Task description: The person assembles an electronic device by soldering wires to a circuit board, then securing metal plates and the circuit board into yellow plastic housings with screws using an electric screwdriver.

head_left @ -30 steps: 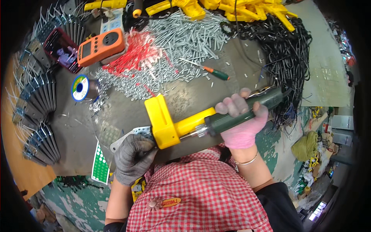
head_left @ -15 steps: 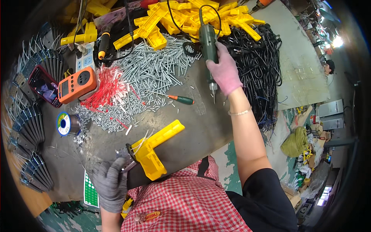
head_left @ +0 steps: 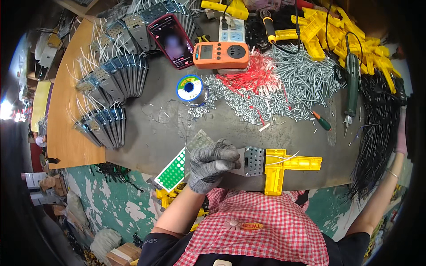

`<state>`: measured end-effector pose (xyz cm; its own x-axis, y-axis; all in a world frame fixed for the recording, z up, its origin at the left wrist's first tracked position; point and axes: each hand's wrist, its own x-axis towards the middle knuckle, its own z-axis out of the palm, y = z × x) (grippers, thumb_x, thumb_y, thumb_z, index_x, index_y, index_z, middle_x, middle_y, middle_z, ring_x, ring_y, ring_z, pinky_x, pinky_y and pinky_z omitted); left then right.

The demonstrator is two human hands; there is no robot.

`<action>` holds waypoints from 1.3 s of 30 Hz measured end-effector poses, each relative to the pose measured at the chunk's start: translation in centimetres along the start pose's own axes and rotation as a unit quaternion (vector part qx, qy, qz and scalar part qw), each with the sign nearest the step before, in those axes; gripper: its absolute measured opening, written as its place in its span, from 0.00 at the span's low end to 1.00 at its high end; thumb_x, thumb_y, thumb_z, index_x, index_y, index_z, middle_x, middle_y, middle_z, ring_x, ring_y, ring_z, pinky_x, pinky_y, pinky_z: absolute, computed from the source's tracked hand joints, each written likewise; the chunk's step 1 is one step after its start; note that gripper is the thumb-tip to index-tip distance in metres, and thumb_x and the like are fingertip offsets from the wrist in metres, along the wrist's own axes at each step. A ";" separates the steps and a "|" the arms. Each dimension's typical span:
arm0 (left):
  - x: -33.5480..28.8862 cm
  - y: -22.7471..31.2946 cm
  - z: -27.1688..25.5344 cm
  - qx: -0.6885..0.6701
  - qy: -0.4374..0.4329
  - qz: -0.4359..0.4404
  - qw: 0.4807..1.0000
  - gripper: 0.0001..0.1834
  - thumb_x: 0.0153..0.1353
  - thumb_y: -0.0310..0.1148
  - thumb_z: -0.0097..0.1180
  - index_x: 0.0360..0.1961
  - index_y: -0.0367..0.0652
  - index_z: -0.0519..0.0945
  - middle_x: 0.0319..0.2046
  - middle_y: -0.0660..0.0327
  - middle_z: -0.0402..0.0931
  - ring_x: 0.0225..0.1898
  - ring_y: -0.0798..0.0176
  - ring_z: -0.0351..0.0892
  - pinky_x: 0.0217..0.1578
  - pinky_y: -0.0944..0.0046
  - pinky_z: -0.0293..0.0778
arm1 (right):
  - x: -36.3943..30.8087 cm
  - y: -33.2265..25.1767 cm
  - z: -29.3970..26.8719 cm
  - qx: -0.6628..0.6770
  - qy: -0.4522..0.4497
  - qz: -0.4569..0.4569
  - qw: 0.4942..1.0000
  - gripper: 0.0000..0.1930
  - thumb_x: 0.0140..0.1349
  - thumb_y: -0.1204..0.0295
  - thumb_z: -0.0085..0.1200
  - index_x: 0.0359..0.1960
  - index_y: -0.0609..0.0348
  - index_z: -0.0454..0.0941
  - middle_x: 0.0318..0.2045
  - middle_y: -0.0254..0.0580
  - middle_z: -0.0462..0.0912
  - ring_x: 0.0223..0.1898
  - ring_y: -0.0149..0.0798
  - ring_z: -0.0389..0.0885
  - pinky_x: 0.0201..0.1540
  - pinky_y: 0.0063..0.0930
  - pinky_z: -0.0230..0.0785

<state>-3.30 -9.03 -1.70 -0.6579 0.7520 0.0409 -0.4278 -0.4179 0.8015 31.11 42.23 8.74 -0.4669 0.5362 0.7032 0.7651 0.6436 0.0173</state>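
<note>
Over the table, the left hand pinches a metal plate, the right hand outstretched, its grip unclear.

The grey-gloved left hand is gripping a perforated metal plate near the front edge of the desk; a yellow plastic piece, adjoining the plate, is overlapping that edge. The pink-gloved right hand is reaching beside black cables toward the right edge, its fingers showing unclearly. A green power screwdriver is lying nearby.
</note>
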 end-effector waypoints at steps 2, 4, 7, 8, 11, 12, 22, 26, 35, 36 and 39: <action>0.1 0.1 -0.1 0.000 -0.026 0.010 1.000 0.15 0.50 0.29 0.72 0.38 0.32 0.87 0.33 0.48 0.85 0.34 0.54 0.85 0.38 0.60 0.80 | 2.2 4.5 -1.6 0.137 -0.179 0.182 0.957 0.21 0.67 0.55 0.55 0.42 0.66 0.80 0.38 0.59 0.83 0.41 0.52 0.81 0.44 0.40 0.73; 0.1 0.0 -0.7 0.043 -0.058 0.069 0.995 0.13 0.49 0.28 0.72 0.35 0.32 0.87 0.30 0.50 0.85 0.33 0.54 0.85 0.39 0.57 0.80 | 3.9 9.3 -3.2 0.261 -0.341 0.347 0.834 0.23 0.69 0.54 0.54 0.54 0.61 0.77 0.46 0.52 0.82 0.48 0.39 0.80 0.45 0.27 0.73; -0.1 -0.2 -0.5 0.077 -0.056 0.080 0.992 0.12 0.49 0.29 0.73 0.34 0.33 0.88 0.28 0.53 0.85 0.31 0.54 0.85 0.40 0.55 0.80 | 5.5 10.1 -5.0 0.364 -0.475 0.476 0.644 0.27 0.71 0.53 0.53 0.66 0.55 0.74 0.53 0.45 0.82 0.54 0.26 0.80 0.47 0.14 0.73; -0.1 -0.4 -0.2 0.076 -0.052 0.083 0.992 0.12 0.49 0.29 0.73 0.34 0.33 0.88 0.28 0.53 0.85 0.31 0.54 0.85 0.40 0.55 0.80 | 5.3 8.1 -5.3 0.437 -0.374 0.466 0.672 0.23 0.73 0.57 0.51 0.62 0.57 0.74 0.49 0.41 0.80 0.49 0.23 0.77 0.43 0.12 0.70; -0.8 -0.2 0.4 0.077 -0.050 0.070 0.993 0.13 0.48 0.30 0.74 0.34 0.34 0.88 0.27 0.53 0.85 0.29 0.55 0.85 0.40 0.56 0.79 | 2.5 -1.5 -7.7 0.606 -0.042 0.402 0.685 0.11 0.77 0.67 0.45 0.50 0.61 0.75 0.38 0.30 0.76 0.33 0.15 0.69 0.30 0.06 0.61; -0.9 0.0 0.3 0.057 -0.049 0.053 0.996 0.13 0.48 0.30 0.74 0.34 0.34 0.88 0.29 0.53 0.85 0.31 0.55 0.85 0.40 0.56 0.79 | 1.3 -2.0 -8.6 0.601 -0.041 0.401 0.690 0.11 0.77 0.67 0.45 0.50 0.61 0.75 0.38 0.30 0.76 0.33 0.15 0.69 0.30 0.06 0.61; 0.9 -1.9 1.5 0.650 -0.179 0.206 0.709 0.35 0.50 0.47 0.72 0.57 0.40 0.79 0.51 0.50 0.79 0.52 0.44 0.78 0.54 0.49 0.72 | -19.4 -15.3 -1.1 0.017 -0.072 0.058 0.996 0.27 0.65 0.68 0.61 0.64 0.63 0.69 0.57 0.54 0.73 0.60 0.56 0.70 0.63 0.47 0.63; 0.9 -1.2 1.7 0.676 -0.217 0.163 0.685 0.40 0.52 0.54 0.69 0.61 0.39 0.76 0.53 0.50 0.78 0.54 0.44 0.77 0.56 0.48 0.70 | -14.4 -23.9 -9.4 0.396 -0.275 -0.019 0.876 0.08 0.57 0.72 0.61 0.39 0.55 0.83 0.42 0.42 0.81 0.47 0.50 0.78 0.53 0.42 0.71; 1.6 -0.2 2.2 0.647 -0.244 0.126 0.711 0.35 0.48 0.47 0.72 0.55 0.39 0.80 0.48 0.50 0.80 0.49 0.44 0.80 0.53 0.49 0.73 | -16.2 -21.2 -8.6 0.320 -0.418 -0.450 0.721 0.12 0.53 0.66 0.54 0.38 0.53 0.82 0.49 0.34 0.81 0.52 0.39 0.78 0.58 0.36 0.71; 2.2 0.1 2.6 0.619 -0.252 0.114 0.735 0.32 0.49 0.45 0.72 0.53 0.40 0.81 0.47 0.50 0.81 0.49 0.45 0.80 0.52 0.51 0.73 | -15.9 -21.1 -8.7 0.311 -0.430 -0.465 0.708 0.13 0.52 0.66 0.54 0.39 0.53 0.81 0.50 0.34 0.81 0.53 0.38 0.77 0.59 0.35 0.70; 4.2 -0.3 3.5 0.612 -0.183 0.040 0.768 0.22 0.52 0.41 0.71 0.46 0.42 0.84 0.41 0.52 0.81 0.44 0.48 0.81 0.47 0.53 0.75 | -12.6 -22.2 -8.0 0.409 -0.509 -0.267 0.709 0.10 0.63 0.67 0.54 0.41 0.57 0.81 0.43 0.38 0.82 0.40 0.41 0.81 0.47 0.34 0.75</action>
<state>-3.72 -3.97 0.32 -0.3371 0.9358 0.1037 0.6557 0.1543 0.7391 23.52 16.78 5.13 -0.9897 -0.0550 -0.1319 0.0395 0.7817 -0.6224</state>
